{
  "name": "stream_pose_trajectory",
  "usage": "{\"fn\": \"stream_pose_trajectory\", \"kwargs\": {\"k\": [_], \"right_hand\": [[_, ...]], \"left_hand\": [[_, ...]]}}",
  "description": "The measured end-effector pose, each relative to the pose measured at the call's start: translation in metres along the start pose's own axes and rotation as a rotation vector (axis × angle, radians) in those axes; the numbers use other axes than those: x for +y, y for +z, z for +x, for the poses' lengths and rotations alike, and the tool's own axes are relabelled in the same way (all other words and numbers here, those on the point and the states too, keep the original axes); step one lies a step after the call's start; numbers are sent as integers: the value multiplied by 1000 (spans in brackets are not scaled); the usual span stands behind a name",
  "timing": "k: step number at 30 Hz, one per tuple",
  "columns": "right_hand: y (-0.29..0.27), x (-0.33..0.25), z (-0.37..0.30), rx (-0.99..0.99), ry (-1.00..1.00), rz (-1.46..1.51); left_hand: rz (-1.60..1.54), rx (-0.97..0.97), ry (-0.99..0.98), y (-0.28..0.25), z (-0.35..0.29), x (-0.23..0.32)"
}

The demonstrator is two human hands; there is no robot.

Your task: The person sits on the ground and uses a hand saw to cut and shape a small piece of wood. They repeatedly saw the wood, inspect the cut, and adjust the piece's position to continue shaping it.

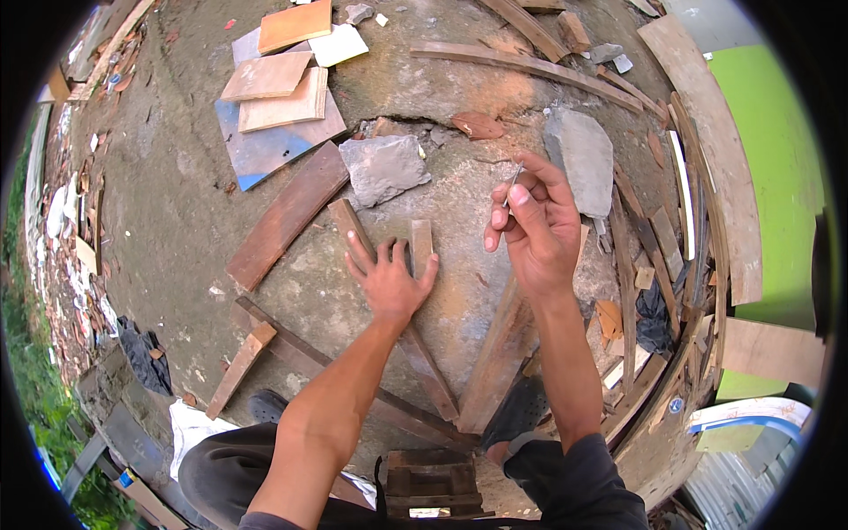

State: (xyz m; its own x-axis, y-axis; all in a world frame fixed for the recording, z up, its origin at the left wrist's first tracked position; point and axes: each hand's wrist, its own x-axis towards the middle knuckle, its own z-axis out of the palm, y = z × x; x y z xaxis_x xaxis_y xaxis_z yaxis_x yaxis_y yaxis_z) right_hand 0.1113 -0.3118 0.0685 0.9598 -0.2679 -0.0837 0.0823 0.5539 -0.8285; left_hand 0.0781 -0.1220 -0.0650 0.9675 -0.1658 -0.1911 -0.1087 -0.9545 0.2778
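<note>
My left hand point(391, 284) lies with spread fingers on a narrow wooden strip point(427, 369) on the ground. Under its fingertips, beside that strip's far end, is a short light wooden piece point(421, 235). My right hand point(545, 231) is raised to the right, thumb and fingers pinching a thin grey nail point(514, 176). Below the right hand, a wider board point(500, 358) slants toward my feet. Another long strip point(322, 358) runs from the left to meet these boards near my feet, and a short wooden block point(240, 369) touches it.
A reddish plank point(288, 217) and a rough stone chunk point(385, 169) lie beyond my left hand. Stacked plywood pieces point(281, 95) are at the far left. A grey stone slab point(580, 159) stands past my right hand. Scrap wood point(632, 274) crowds the right side.
</note>
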Motion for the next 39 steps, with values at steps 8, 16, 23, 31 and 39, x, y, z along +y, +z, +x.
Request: {"fn": "stream_pose_trajectory", "kwargs": {"k": [8, 16, 23, 31, 39], "right_hand": [[17, -27, -28, 13, 83, 41], [37, -18, -102, -97, 547, -550], [58, -43, -241, -783, 488, -1411], [122, -40, -290, -1159, 228, -1906], [221, 40, -278, -1192, -18, -2120]], "left_hand": [[-44, -18, -3, -3, -3, -2], [-242, -10, 53, -10, -14, -17], [-106, -175, 563, -75, -67, -125], [198, -598, 178, -184, -172, -279], [-311, -251, -208, -187, -233, -298]]}}
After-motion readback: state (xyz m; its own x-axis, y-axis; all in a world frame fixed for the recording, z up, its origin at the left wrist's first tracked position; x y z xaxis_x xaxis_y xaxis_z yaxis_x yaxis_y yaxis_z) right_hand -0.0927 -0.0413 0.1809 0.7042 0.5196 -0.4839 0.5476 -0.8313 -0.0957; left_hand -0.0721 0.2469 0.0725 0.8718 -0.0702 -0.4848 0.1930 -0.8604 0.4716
